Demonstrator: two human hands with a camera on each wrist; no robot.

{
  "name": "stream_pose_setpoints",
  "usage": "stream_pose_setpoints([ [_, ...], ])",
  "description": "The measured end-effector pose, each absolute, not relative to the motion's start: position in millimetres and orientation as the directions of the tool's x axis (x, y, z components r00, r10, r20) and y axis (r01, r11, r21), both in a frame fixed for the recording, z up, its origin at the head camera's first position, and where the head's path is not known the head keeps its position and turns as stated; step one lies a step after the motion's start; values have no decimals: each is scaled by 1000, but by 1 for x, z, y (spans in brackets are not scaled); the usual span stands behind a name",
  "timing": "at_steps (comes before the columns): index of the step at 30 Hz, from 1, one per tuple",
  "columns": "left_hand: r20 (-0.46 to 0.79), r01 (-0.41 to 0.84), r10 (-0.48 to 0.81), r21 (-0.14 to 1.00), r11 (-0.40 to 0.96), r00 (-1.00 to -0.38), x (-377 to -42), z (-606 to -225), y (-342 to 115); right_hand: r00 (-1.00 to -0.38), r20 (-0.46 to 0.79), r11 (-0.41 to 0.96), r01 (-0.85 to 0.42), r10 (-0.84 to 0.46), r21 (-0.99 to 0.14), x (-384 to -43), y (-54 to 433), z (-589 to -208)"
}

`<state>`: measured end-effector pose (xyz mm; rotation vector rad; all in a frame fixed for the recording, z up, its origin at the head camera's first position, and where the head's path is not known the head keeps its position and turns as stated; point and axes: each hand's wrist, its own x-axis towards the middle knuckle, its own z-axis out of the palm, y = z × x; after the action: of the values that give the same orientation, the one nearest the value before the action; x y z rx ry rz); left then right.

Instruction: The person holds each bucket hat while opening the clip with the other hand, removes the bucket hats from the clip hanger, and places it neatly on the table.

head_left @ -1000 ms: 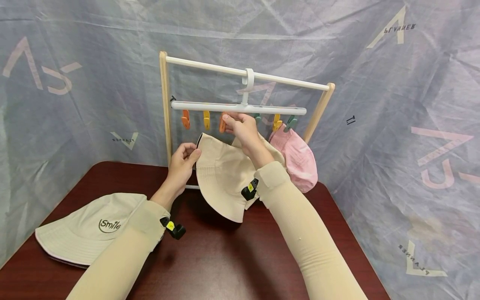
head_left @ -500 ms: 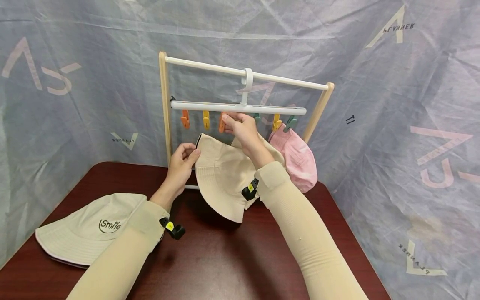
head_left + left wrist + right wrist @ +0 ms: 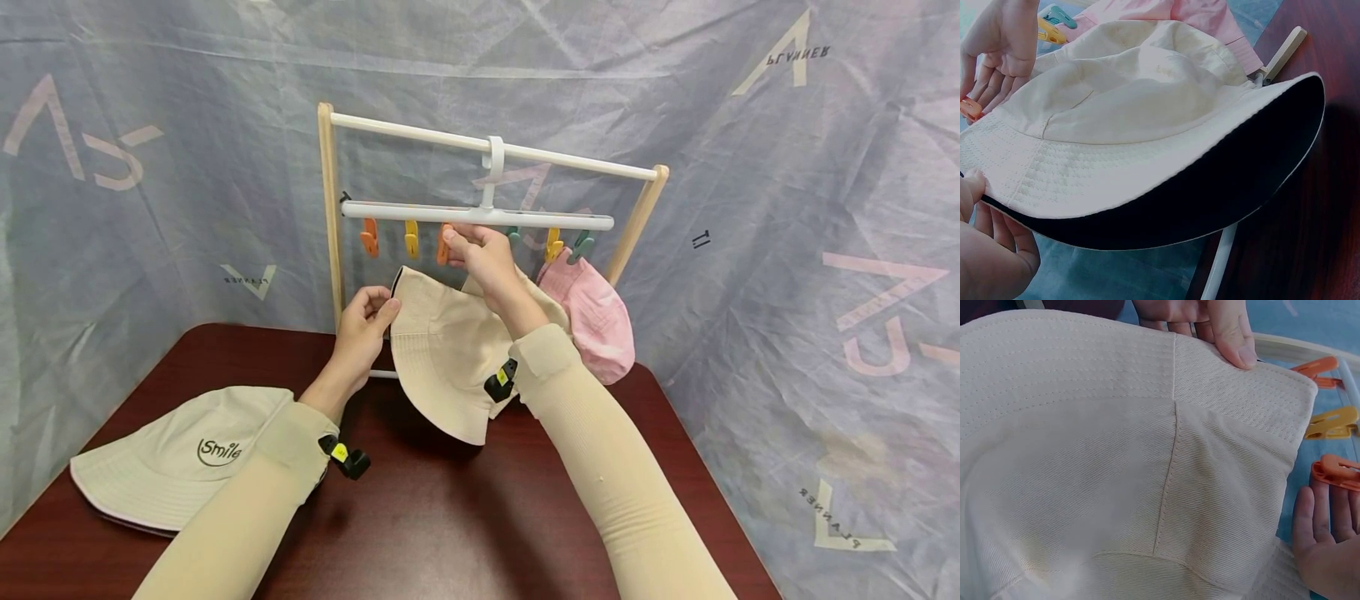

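Note:
A cream bucket hat [image 3: 450, 333] with a dark lining is below the hanger, its brim turned toward the left. My left hand [image 3: 362, 329] pinches the brim edge between thumb and fingers; the left wrist view shows the grip on the hat's brim [image 3: 1072, 169]. My right hand [image 3: 487, 262] pinches an orange clothespin [image 3: 444, 245] under the white hanger [image 3: 420, 213]. In the right wrist view the same orange clothespin [image 3: 1338, 472] lies at the fingertips, just apart from the hat. Behind this hat, partly hidden, is another cream hat [image 3: 551, 304].
A pink hat [image 3: 596, 321] hangs at the right by yellow [image 3: 553, 245] and green clothespins [image 3: 581, 247]. Orange [image 3: 370, 238] and yellow clothespins [image 3: 412, 239] dangle at the left. A wooden-posted rack [image 3: 330, 208] carries the hanger. A "Smile" hat [image 3: 180, 450] lies on the table [image 3: 420, 517].

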<state>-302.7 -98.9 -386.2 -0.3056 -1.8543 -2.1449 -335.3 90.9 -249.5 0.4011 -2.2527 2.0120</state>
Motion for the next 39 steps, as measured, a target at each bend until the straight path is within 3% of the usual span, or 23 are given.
stream_pose_setpoints([
  [39, 348, 356, -81, 924, -141, -934, -301, -387, -98, -927, 338, 160, -362, -159, -918, -335, 89, -259],
])
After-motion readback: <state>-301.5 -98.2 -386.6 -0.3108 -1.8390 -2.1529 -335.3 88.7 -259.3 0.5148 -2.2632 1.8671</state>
